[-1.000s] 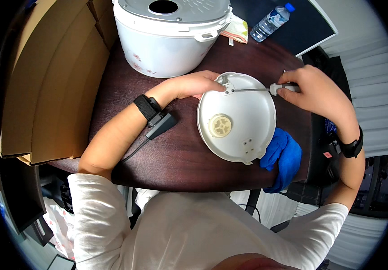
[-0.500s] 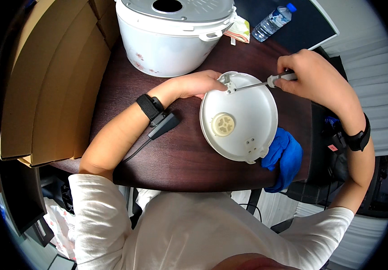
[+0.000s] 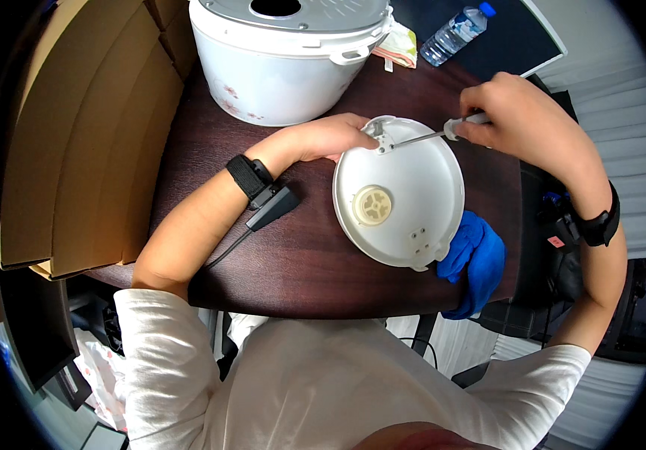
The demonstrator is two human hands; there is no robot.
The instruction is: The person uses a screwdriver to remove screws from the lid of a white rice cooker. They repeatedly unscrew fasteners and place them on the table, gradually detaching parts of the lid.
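A white oval plastic lid [image 3: 413, 202] lies with its hollow side up on the table. My left hand [image 3: 338, 137] grips its far left rim, the thumb pressing beside a small white bracket [image 3: 384, 143] with screw holes; the fingers beneath are partly hidden. In my right hand [image 3: 491, 120] is a screwdriver [image 3: 420, 139] with a light handle and a metal shaft, slanting left so that its tip meets the bracket. A round cream-coloured vent piece [image 3: 373, 205] sits inside the lid. Behind stands the white rice cooker body [image 3: 278, 75] with a flower print.
A blue cloth [image 3: 476, 262] lies against the lid's near right edge and hangs over the table edge. At the back are a water bottle [image 3: 458, 34] and a patterned cloth [image 3: 399, 46]. Cardboard boxes [image 3: 83, 142] line the left side of the dark table [image 3: 285, 277].
My right hand has turned slightly around the screwdriver handle, its fingers shifting. The screwdriver tip stays at the bracket, and my left hand keeps its hold on the lid.
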